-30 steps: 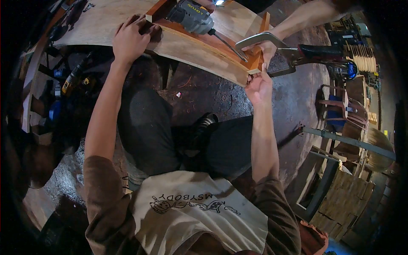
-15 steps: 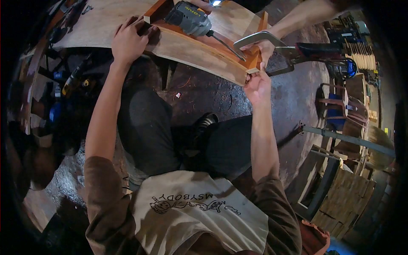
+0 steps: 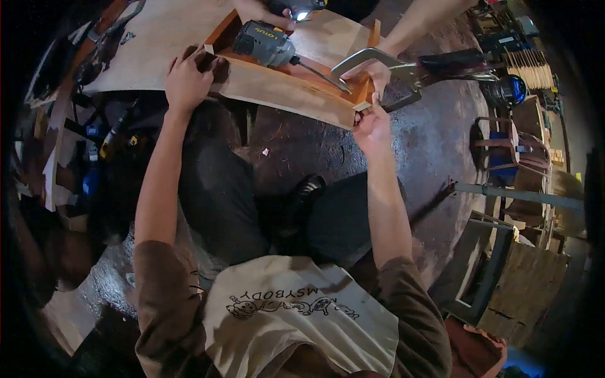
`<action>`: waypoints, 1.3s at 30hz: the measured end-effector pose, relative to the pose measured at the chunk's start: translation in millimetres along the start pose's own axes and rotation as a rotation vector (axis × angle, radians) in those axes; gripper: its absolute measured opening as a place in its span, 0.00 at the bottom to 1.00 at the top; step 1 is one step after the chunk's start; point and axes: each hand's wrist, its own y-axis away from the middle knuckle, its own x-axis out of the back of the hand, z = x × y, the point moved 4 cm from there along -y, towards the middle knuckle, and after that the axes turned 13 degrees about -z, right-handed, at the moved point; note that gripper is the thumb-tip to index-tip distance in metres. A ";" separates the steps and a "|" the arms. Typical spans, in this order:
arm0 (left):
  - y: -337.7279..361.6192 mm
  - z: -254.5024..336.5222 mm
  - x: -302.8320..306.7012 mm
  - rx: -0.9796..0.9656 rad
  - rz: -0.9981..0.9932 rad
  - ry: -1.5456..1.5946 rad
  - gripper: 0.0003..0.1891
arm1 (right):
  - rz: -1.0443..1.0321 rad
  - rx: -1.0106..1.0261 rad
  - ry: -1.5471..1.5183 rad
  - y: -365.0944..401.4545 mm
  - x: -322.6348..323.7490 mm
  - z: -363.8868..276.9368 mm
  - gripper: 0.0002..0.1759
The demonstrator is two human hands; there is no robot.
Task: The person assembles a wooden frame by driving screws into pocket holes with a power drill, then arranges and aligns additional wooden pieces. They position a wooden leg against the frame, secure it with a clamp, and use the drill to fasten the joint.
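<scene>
My left hand (image 3: pixel 190 80) is closed round the left corner of a shallow wooden frame (image 3: pixel 283 94) with reddish-brown inner faces. Its right corner is pinched by my right hand (image 3: pixel 373 130), with the fingertips partly hidden under the edge. A grey power drill (image 3: pixel 263 44) marked LOTUS lies over the frame, its long bit pointing to the inside of the right corner. A metal clamp (image 3: pixel 403 67) with a curved jaw reaches over that corner. Another person's hand (image 3: pixel 377 75) is at the same corner, and their other hand (image 3: pixel 261 12) is behind the drill.
The frame rests along the edge of a plywood board (image 3: pixel 157 53). A bright lamp (image 3: pixel 301 15) shines behind the drill. Other power tools (image 3: pixel 110 142) lie at the left. Wooden chairs (image 3: pixel 517 148) and a framed panel (image 3: pixel 482 268) stand at the right.
My view has shifted, so the frame, drill and clamp appear a little further left. More of the other person's hand behind the drill shows. Both my hands keep their hold.
</scene>
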 end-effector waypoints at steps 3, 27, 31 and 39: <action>-4.0 -5.0 -5.3 0.046 -0.099 0.002 0.25 | -0.033 -0.003 0.015 -1.7 4.7 2.1 0.14; -3.1 12.5 1.3 0.179 -0.190 0.029 0.32 | 0.497 0.801 0.197 50.5 -1.8 -105.2 0.27; -4.6 3.8 -8.3 0.180 -0.128 0.043 0.29 | -0.064 0.826 0.087 59.2 -74.2 -212.3 0.17; -11.1 -38.8 -43.1 0.152 -0.151 -0.006 0.29 | -0.214 0.709 0.059 14.3 -107.6 -247.4 0.15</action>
